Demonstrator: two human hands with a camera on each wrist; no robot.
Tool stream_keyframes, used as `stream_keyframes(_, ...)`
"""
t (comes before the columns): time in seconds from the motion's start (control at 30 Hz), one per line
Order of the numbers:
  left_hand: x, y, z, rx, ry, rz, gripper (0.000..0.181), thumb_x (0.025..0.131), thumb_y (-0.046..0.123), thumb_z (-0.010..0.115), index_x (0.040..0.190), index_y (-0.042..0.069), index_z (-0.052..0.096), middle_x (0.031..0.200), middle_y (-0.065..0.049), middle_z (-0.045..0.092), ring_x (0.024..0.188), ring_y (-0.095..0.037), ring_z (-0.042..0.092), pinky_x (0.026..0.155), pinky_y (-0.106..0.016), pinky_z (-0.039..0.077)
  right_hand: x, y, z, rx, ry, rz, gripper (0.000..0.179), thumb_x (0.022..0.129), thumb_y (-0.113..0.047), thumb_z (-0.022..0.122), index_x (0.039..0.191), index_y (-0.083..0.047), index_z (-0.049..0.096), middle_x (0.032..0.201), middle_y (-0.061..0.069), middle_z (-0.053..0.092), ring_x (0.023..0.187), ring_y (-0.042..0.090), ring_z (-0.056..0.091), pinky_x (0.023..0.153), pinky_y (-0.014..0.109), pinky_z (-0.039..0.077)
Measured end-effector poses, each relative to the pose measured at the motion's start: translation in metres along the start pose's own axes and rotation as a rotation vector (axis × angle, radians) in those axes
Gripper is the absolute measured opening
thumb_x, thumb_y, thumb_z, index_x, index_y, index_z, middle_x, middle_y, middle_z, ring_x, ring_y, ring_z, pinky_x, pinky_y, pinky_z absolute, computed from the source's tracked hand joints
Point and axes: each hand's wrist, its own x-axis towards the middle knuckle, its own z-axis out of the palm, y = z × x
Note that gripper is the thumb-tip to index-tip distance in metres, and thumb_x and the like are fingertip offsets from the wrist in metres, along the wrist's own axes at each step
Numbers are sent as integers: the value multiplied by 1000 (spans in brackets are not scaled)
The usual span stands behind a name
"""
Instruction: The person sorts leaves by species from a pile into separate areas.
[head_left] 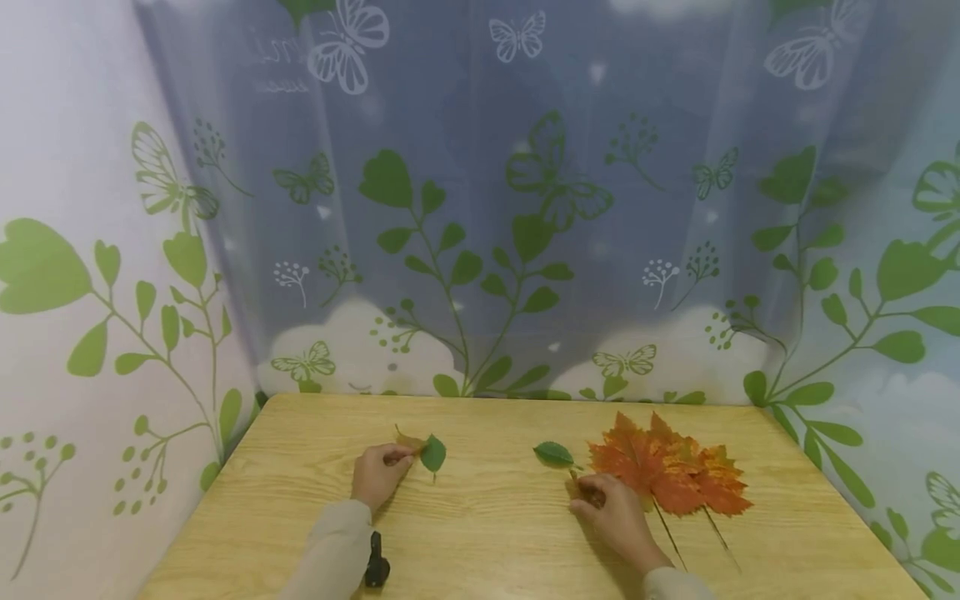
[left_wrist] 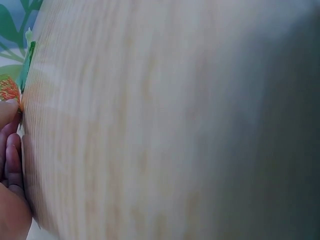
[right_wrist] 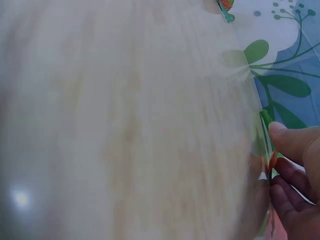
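Observation:
In the head view my left hand point(head_left: 381, 477) pinches a brownish-orange leaf point(head_left: 409, 439) between thumb and fingers. A green leaf point(head_left: 433, 452) with a short stem is right at its fingertips; whether they touch, I cannot tell. My right hand point(head_left: 615, 512) pinches a small orange-brown leaf, seen edge-on between the fingers in the right wrist view point(right_wrist: 273, 160); most of it is hidden. Another green leaf point(head_left: 553, 453) lies just beyond those fingertips. Beside the right hand are large orange-red maple leaves point(head_left: 678, 467) with thin dark stems.
The light wooden table point(head_left: 480, 533) carries everything. A small black device point(head_left: 377, 565) is beside the left sleeve. A printed curtain point(head_left: 465, 108) with green plants and butterflies hangs behind the table's back edge and along both sides.

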Motion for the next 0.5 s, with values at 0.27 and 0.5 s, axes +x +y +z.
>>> stream_keyframes(0.27, -4, 5, -1, 13, 8, 10, 7, 84, 4, 72, 90, 5, 75, 87, -8, 73, 82, -23, 67, 75, -38, 55, 3, 5, 3, 41, 54, 11, 17, 79, -15, 78, 95, -8, 74, 92, 3, 72, 83, 17, 65, 71, 27, 53)
stream_keyframes(0.5, -4, 8, -2, 7, -7, -1, 8, 85, 3, 71, 91, 3, 75, 88, -9, 72, 83, -24, 66, 76, -40, 55, 1, 12, 7, 111, 111, 38, 12, 82, -17, 76, 92, -10, 75, 92, 3, 72, 86, 17, 65, 74, 27, 53)
